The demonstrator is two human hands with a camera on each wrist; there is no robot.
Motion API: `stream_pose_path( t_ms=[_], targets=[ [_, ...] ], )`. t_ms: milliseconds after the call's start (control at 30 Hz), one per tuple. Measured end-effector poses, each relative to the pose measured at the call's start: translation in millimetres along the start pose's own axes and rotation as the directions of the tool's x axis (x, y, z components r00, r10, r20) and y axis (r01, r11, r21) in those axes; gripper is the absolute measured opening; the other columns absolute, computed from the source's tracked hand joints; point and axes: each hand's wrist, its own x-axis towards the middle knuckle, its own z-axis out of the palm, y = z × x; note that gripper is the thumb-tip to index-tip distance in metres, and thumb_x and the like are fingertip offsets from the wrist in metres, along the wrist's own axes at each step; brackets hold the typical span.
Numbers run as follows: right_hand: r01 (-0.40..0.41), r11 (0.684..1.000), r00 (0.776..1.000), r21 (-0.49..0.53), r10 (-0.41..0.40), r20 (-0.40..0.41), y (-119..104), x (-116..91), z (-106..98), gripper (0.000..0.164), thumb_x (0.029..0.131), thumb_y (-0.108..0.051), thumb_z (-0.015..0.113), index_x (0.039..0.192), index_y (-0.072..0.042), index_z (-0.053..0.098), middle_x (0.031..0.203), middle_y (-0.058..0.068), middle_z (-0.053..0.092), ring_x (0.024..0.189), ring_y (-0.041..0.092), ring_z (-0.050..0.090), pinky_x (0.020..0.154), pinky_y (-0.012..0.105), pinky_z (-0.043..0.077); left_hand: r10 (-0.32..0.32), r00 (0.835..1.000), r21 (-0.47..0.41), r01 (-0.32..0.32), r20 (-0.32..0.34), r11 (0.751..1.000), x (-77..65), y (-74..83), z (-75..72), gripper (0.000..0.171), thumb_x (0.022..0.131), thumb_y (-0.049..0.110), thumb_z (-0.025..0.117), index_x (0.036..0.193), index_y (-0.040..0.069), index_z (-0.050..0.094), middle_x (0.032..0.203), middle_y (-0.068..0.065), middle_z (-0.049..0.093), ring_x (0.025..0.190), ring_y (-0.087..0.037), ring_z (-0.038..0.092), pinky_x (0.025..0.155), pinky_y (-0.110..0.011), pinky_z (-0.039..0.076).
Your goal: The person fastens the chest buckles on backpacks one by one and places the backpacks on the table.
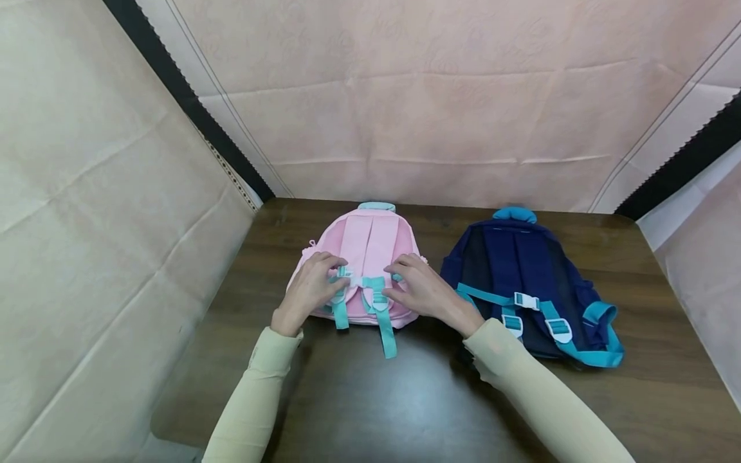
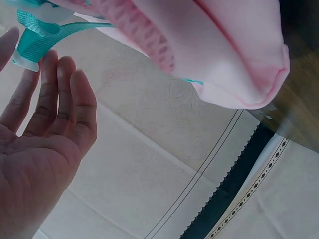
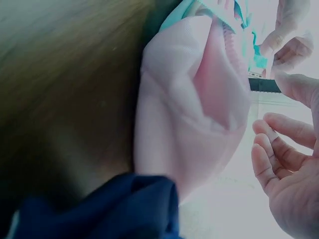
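A pink backpack (image 1: 370,235) lies on the table with its strap side up. Teal straps (image 1: 386,334) hang over its near edge, and a white buckle (image 1: 355,281) joins a short strap across its middle. My left hand (image 1: 309,287) is at the left strap; in the left wrist view its loosely bent fingers are close to a white strap adjuster (image 2: 25,62), and contact is unclear. On the other side my right hand (image 1: 425,289) hovers by the right strap, its fingers relaxed and nothing between them in the right wrist view.
A navy backpack (image 1: 521,257) with blue straps and a white buckle (image 1: 526,301) lies just right of the pink one, under the right forearm. Both are on a dark wooden table (image 1: 382,411). Pale cloth (image 1: 434,116) hangs behind and at the sides.
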Motion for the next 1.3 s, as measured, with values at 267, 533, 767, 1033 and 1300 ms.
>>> stream_pose_path(
  t_ms=[267,533,767,1033,1300],
  targets=[
    [-0.026,1.0,0.999,0.018,0.025,0.043,-9.5,18.8,10.6,0.05,0.097,-0.028,0.085,0.137,0.0,0.074,0.135,0.017,0.074,0.127,0.031,0.065,0.111,0.046,0.06,0.004,1.0,-0.009,-0.004,0.024,1.0,-0.2,-0.7,-3.7,0.038,0.091,0.018,0.09,0.124,0.003,0.079,0.12,-0.016,0.077,0.108,-0.032,0.072,0.099,-0.048,0.064],
    [-0.057,0.998,0.996,0.04,0.054,0.073,-14.0,32.6,22.2,0.047,0.097,-0.026,0.085,0.136,-0.002,0.075,0.134,0.016,0.075,0.125,0.03,0.064,0.11,0.045,0.059,0.004,0.999,-0.014,-0.003,0.039,1.0,-0.3,-5.8,-6.3,0.039,0.092,0.02,0.089,0.124,0.002,0.079,0.119,-0.016,0.079,0.106,-0.032,0.073,0.098,-0.047,0.064],
    [-0.045,0.999,0.997,0.025,0.043,0.064,-17.4,42.0,29.7,0.042,0.095,-0.022,0.087,0.13,-0.001,0.078,0.126,0.016,0.077,0.115,0.028,0.066,0.103,0.042,0.06,0.017,0.999,-0.034,-0.015,0.035,0.999,-0.3,-7.6,-5.9,0.037,0.092,0.021,0.089,0.123,0.001,0.079,0.118,-0.017,0.079,0.104,-0.032,0.072,0.098,-0.047,0.064],
    [-0.069,0.996,0.996,0.049,0.066,0.056,-18.6,47.4,37.8,0.036,0.093,-0.017,0.089,0.123,0.0,0.081,0.118,0.015,0.079,0.105,0.026,0.066,0.094,0.039,0.061,0.022,0.999,-0.042,-0.021,0.029,0.999,1.4,-9.5,-1.1,0.035,0.093,0.02,0.088,0.121,0.002,0.08,0.117,-0.016,0.079,0.101,-0.03,0.072,0.096,-0.045,0.065],
    [-0.114,0.99,0.992,0.086,0.108,0.072,-19.5,49.6,41.9,0.032,0.094,-0.014,0.087,0.123,-0.001,0.082,0.119,0.016,0.078,0.105,0.026,0.065,0.094,0.039,0.06,0.015,0.999,-0.037,-0.014,0.028,0.999,0.7,-7.9,-1.9,0.035,0.092,0.02,0.089,0.121,0.002,0.08,0.115,-0.016,0.079,0.1,-0.031,0.071,0.094,-0.043,0.065]
  ],
)
